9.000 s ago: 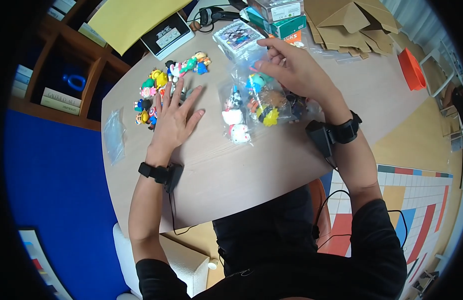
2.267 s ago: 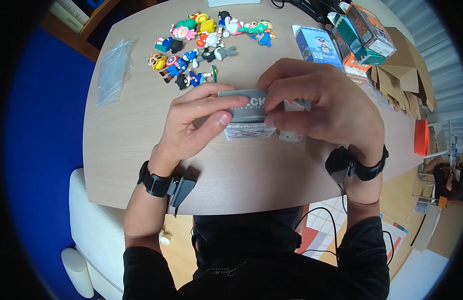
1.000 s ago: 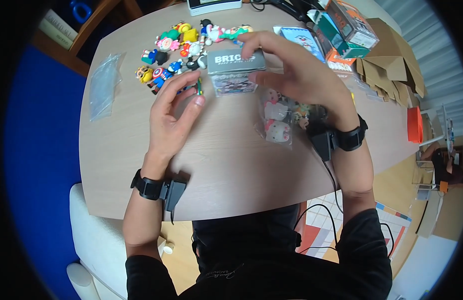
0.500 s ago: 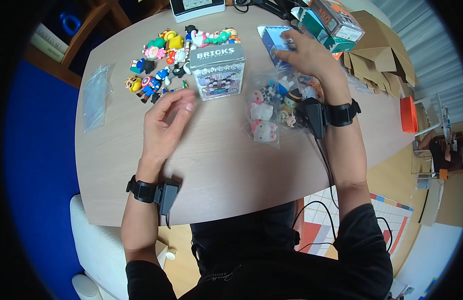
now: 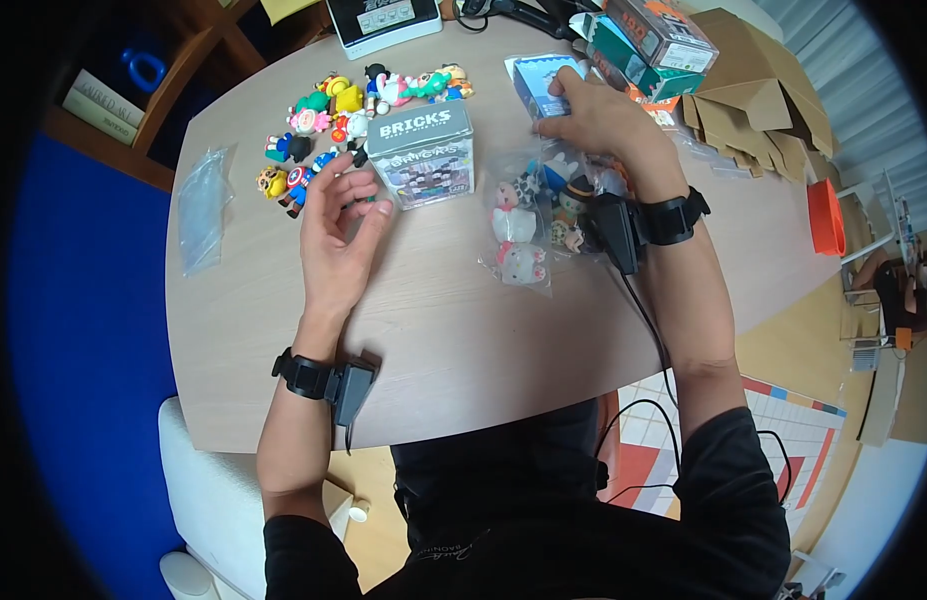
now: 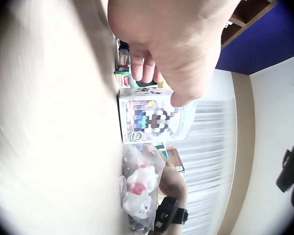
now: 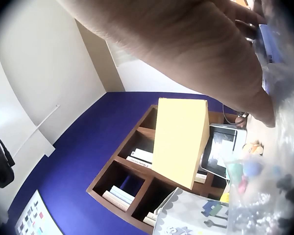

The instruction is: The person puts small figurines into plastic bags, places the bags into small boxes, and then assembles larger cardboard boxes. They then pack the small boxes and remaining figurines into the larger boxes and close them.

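Note:
The grey BRICKS box [image 5: 421, 155] stands upright on the table. My left hand [image 5: 341, 240] is beside its left side, fingers loosely bent and holding nothing; the left wrist view shows the thumb in front of the box [image 6: 157, 117]. Farther right and back, my right hand [image 5: 613, 130] has its fingers and thumb around the right end of a light blue box [image 5: 539, 82]. Part of that box is hidden by the hand. Clear bags of figures [image 5: 518, 225] lie below the right hand and forearm.
Several loose figures [image 5: 345, 100] spread behind and left of the grey box. An empty clear bag [image 5: 203, 210] lies at the left edge. Stacked boxes [image 5: 663, 45], flattened cardboard [image 5: 753, 90] and a white device [image 5: 385, 22] are at the back; an orange container [image 5: 825, 218] is at right.
The grey box, earlier held in both hands, now stands farther left, released. My right hand has moved from it back and right to the light blue box; my left hand has drawn away from the grey box.

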`<act>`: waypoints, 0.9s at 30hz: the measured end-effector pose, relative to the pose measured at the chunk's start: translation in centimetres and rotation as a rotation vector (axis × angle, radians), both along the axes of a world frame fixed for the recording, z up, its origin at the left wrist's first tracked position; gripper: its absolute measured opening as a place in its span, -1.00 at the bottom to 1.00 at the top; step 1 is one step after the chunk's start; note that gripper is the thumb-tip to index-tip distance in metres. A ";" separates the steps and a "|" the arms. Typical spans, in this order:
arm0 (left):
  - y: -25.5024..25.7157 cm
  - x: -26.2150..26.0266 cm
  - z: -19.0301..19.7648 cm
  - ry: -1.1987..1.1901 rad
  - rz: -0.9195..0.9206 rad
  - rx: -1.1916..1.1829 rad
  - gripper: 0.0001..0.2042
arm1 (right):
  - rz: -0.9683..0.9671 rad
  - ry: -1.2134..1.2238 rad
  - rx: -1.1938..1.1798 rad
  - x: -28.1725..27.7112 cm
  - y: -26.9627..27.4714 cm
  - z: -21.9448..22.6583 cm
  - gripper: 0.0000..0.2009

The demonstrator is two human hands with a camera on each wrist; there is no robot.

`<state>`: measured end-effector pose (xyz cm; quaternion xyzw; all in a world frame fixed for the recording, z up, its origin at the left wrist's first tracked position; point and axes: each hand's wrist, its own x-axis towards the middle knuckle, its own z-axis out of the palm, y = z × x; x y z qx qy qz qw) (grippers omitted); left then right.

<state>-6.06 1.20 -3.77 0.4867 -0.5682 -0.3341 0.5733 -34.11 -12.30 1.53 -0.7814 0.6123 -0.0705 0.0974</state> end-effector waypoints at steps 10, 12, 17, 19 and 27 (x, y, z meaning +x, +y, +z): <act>0.7 0.7 -0.2 0.034 0.017 -0.058 -0.66 | -0.070 -0.149 -0.318 0.7 0.9 1.1 -0.32; 1.2 0.6 0.4 0.045 0.004 -0.092 -0.69 | -0.012 -0.353 -0.287 0.7 2.1 3.6 -0.29; 2.4 1.2 1.5 0.039 -0.102 -0.210 -0.54 | 0.234 -0.758 -0.688 3.8 8.4 9.2 -0.41; 2.5 1.2 2.4 0.117 -0.187 -0.277 -0.39 | 0.449 -0.947 -0.722 5.1 10.0 9.1 -0.40; 4.7 0.5 3.8 0.211 -0.056 -0.237 -0.02 | 0.777 -0.532 -0.553 6.3 12.5 2.3 -0.08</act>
